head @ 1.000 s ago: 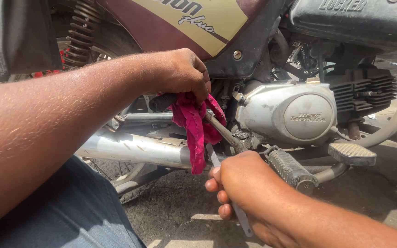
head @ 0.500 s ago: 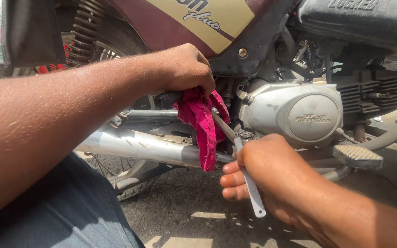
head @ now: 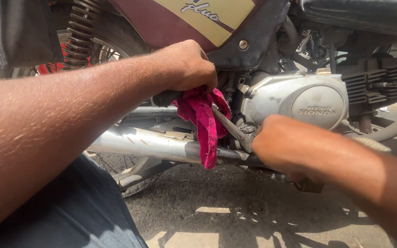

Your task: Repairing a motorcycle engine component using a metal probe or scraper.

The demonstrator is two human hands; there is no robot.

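I see a coiled rusty shock-absorber spring (head: 80,32) at far left, a maroon and cream side panel (head: 194,23) right of it, a long chrome exhaust pipe (head: 148,146) below, and cracked grey pavement (head: 235,216) nearest me.

The right hand (head: 286,146), below the engine side cover (head: 299,101), hides its own fingers and whatever they grip; the left hand (head: 185,66) covers the upper end of the pink rag (head: 204,118); the top edge cuts off the maroon side panel (head: 171,23) above the cover; the coil shock absorber (head: 80,34) likewise.
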